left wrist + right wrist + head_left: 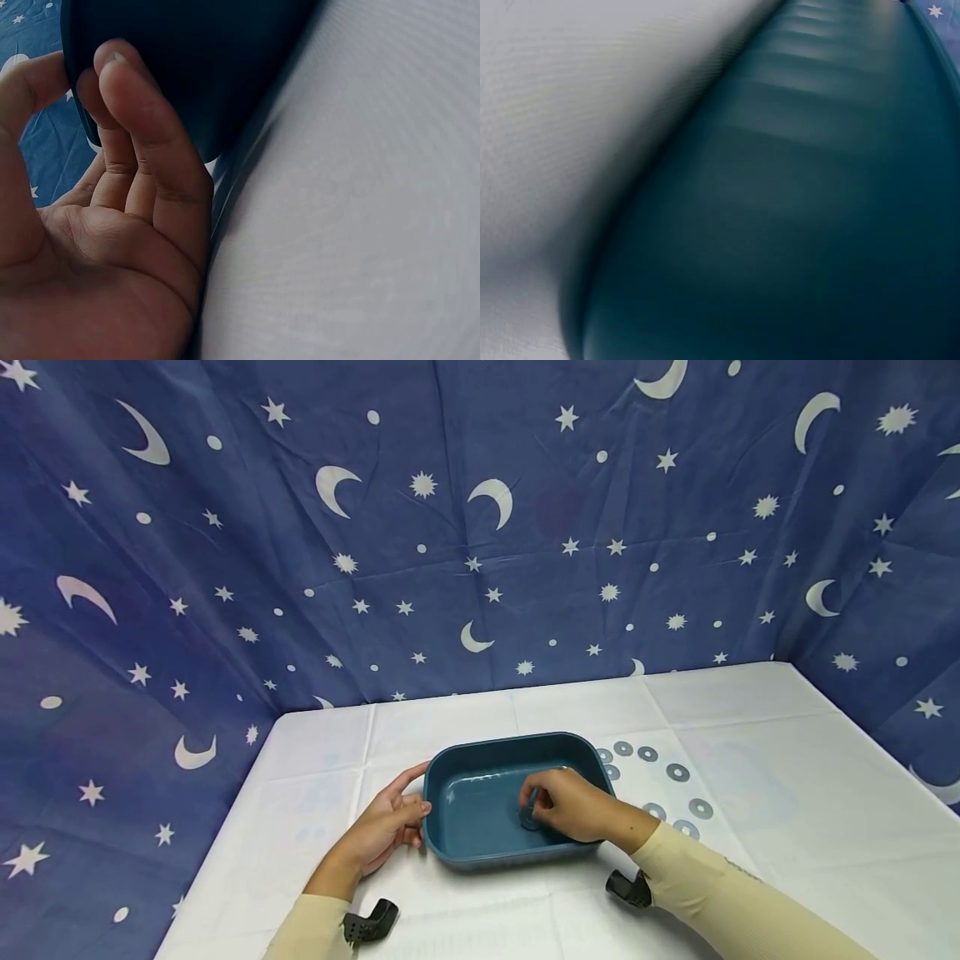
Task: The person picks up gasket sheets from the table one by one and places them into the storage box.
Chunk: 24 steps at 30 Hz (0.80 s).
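Observation:
A teal rectangular basin point(480, 781) with rounded corners stands on the white tablecloth. My left hand point(386, 822) holds its left end, with the thumb at the rim and fingers against the outer wall. The left wrist view shows curled fingers point(157, 120) touching the basin's dark side. My right hand point(566, 802) reaches over the right part of the basin, fingers bent down inside. At its fingertips is a dark round ring, seemingly a washer point(530, 818), partly hidden. The right wrist view shows only the blurred basin wall point(765, 187), no fingers.
Several flat grey washers point(677, 772) lie spread on the tablecloth point(795, 777) just right of the basin; some sit close to its rim and the right forearm. A blue curtain point(420, 527) with moons and stars closes off the back and sides.

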### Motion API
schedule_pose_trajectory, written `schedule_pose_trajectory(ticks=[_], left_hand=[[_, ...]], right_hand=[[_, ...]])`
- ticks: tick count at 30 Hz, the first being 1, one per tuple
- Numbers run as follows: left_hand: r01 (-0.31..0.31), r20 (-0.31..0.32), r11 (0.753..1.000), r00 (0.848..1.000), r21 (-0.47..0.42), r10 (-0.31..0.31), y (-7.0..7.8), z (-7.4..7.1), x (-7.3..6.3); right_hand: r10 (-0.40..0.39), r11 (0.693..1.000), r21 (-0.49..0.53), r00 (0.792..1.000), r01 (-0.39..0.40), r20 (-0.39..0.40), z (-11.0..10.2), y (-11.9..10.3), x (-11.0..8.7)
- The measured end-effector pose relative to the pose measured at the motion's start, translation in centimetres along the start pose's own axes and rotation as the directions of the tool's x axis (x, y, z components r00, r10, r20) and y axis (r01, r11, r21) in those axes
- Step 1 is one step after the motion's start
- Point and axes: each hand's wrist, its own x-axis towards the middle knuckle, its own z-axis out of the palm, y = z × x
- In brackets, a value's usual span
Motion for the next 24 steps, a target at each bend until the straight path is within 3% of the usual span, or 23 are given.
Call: schedule_pose_trajectory(ticks=[9, 24], left_hand=[[-0.014, -0.008, 1.000, 1.000, 0.007, 0.014, 0.29, 0.07, 0.16], [0.009, -0.013, 1.000, 1.000, 0.006, -0.009, 0.13, 0.14, -0.11]], right_hand=[[0.011, 0.999, -0.030, 1.000, -0.011, 0.004, 0.14, 0.24, 0.43], [0.044, 0.993, -0.103, 0.997, -0.051, -0.068, 0.66, 0.29, 0.40]])
